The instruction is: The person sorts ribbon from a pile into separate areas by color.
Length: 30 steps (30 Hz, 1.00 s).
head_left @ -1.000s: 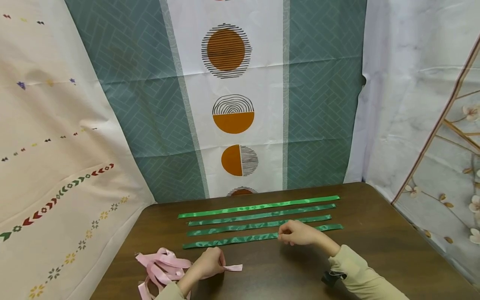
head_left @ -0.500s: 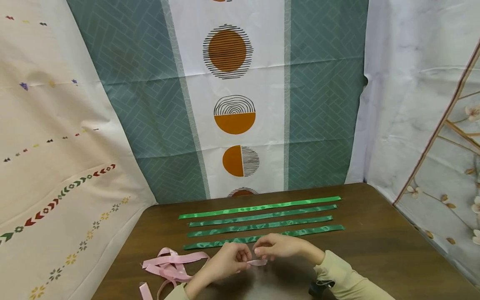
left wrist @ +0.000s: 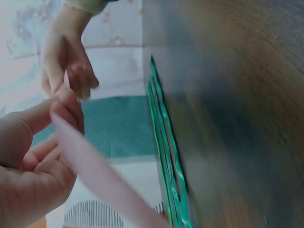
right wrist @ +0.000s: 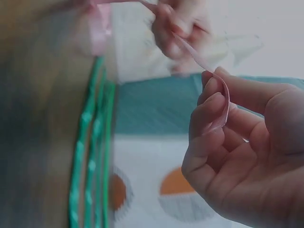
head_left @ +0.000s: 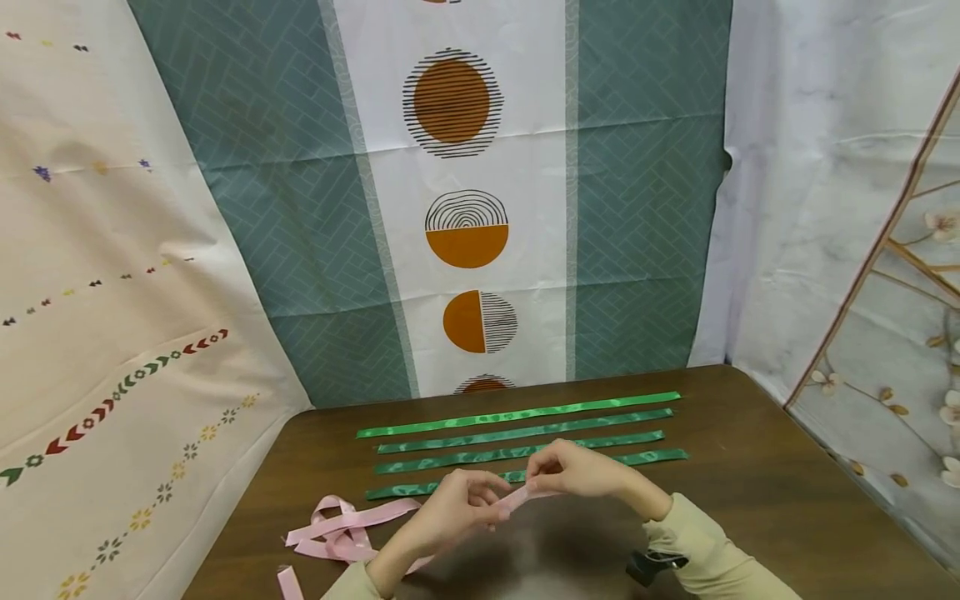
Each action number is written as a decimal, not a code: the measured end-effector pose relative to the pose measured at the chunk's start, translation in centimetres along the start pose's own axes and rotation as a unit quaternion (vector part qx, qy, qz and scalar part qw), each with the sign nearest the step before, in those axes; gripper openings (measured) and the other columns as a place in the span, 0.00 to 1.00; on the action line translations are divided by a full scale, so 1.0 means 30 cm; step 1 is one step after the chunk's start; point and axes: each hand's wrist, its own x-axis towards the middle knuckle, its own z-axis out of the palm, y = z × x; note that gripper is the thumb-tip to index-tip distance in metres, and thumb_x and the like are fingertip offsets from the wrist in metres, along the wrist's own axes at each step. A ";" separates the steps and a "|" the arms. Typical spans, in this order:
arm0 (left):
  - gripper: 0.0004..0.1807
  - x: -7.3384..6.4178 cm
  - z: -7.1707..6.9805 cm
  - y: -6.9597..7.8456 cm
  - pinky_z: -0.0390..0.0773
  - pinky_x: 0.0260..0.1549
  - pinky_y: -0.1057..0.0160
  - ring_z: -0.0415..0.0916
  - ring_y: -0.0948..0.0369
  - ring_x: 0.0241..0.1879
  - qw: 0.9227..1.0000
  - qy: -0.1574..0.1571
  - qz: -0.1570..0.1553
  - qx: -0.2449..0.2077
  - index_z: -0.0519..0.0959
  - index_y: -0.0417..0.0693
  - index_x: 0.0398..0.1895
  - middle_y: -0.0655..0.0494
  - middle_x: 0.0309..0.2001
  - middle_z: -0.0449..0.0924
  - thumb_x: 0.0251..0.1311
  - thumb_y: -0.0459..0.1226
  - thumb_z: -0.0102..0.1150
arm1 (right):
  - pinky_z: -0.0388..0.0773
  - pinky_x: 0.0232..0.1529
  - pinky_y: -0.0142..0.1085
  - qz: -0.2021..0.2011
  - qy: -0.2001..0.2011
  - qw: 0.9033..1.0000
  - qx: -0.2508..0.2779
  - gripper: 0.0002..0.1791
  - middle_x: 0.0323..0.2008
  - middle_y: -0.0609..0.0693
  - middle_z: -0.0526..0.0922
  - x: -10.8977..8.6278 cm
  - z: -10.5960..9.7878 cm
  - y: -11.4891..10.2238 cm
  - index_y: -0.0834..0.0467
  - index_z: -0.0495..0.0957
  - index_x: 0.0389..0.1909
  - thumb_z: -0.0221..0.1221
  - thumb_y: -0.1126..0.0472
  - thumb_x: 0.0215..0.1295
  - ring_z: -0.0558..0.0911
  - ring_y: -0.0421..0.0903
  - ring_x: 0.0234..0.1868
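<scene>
Left hand [head_left: 457, 507] pinches a pink ribbon [head_left: 516, 498] between thumb and fingertips. Right hand [head_left: 577, 468] pinches the same ribbon near one end, thumb against index finger; a short tail curls over the other fingers in the right wrist view. Ribbon is off the table [head_left: 750, 475], in front of the nearest green strip as seen from the head.

Grip: two pinch points with a short span between them, probably so that a limp band can be kept straight and its twist controlled. Holding by the fingertips likely leaves most of the face uncovered. Beyond the left hand the ribbon runs back and down; whether it joins the pink pile [head_left: 352, 522] cannot be told.

Layout: four green ribbons [head_left: 517, 414] lie flat, roughly parallel, narrow gaps between, none touching where visible; spacing looks deliberate, perhaps to keep each one separate. Pink pile lies loose and looped at the left side of the table, close to the left arm, presumably for easy reach.

Markings: no brand, label or lettering legible. Backdrop cloth [head_left: 637, 208] carries printed orange discs and black lines only. Dark wrist device [head_left: 645, 567] on the right: too small to read.
</scene>
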 end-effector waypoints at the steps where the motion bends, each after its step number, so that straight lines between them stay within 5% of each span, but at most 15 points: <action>1: 0.15 0.000 -0.012 -0.004 0.81 0.28 0.60 0.79 0.62 0.24 1.000 -0.005 -0.003 -0.002 0.82 0.39 0.47 0.45 0.31 0.83 0.58 0.37 0.66 | 0.61 0.19 0.25 0.000 0.006 1.000 0.000 0.10 0.21 0.41 0.70 -0.010 -0.016 -0.003 0.59 0.81 0.34 0.56 0.58 0.70 0.61 0.30 0.17; 8: 0.14 -0.006 -0.133 -0.059 0.74 0.21 0.71 0.76 0.66 0.20 1.000 -0.004 0.010 0.009 0.85 0.35 0.35 0.52 0.23 0.81 0.63 0.40 0.61 | 0.61 0.18 0.33 0.011 0.062 0.998 -0.002 0.11 0.17 0.56 0.61 -0.092 -0.140 -0.004 0.63 0.78 0.35 0.53 0.60 0.72 0.58 0.35 0.16; 15: 0.18 -0.049 -0.227 -0.067 0.72 0.23 0.67 0.72 0.67 0.22 0.999 0.037 -0.012 0.013 0.81 0.33 0.43 0.59 0.25 0.78 0.65 0.42 0.58 | 0.61 0.15 0.32 0.059 0.115 0.992 0.000 0.12 0.16 0.49 0.65 -0.189 -0.232 0.018 0.64 0.78 0.36 0.53 0.59 0.72 0.60 0.38 0.14; 20: 0.16 -0.075 -0.251 -0.044 0.71 0.28 0.66 0.69 0.67 0.27 0.997 0.056 -0.019 0.048 0.80 0.40 0.46 0.62 0.27 0.76 0.65 0.44 0.58 | 0.62 0.16 0.34 0.064 0.138 0.988 -0.011 0.11 0.17 0.47 0.65 -0.240 -0.267 0.026 0.60 0.79 0.37 0.53 0.57 0.72 0.60 0.43 0.15; 25: 0.19 -0.088 -0.262 -0.017 0.77 0.39 0.61 0.76 0.66 0.37 0.995 0.045 -0.015 0.085 0.80 0.42 0.49 0.54 0.39 0.82 0.70 0.47 0.51 | 0.63 0.19 0.35 0.052 0.157 0.986 -0.011 0.11 0.19 0.46 0.63 -0.283 -0.294 0.024 0.64 0.77 0.37 0.53 0.59 0.72 0.61 0.47 0.18; 27: 0.23 -0.091 -0.266 -0.009 0.76 0.39 0.63 0.73 0.67 0.31 0.995 0.041 -0.013 0.090 0.81 0.39 0.48 0.54 0.32 0.80 0.73 0.48 0.44 | 0.62 0.18 0.36 0.036 0.163 0.986 -0.004 0.11 0.18 0.48 0.62 -0.302 -0.307 0.021 0.66 0.76 0.37 0.53 0.61 0.72 0.61 0.47 0.18; 30: 0.28 -0.093 -0.269 -0.004 0.72 0.31 0.68 0.63 0.72 0.22 0.995 0.021 -0.006 0.098 0.78 0.32 0.34 0.61 0.20 0.69 0.75 0.49 0.40 | 0.63 0.18 0.37 0.007 0.171 0.985 -0.001 0.09 0.19 0.53 0.61 -0.335 -0.331 0.019 0.67 0.75 0.37 0.51 0.65 0.72 0.61 0.49 0.19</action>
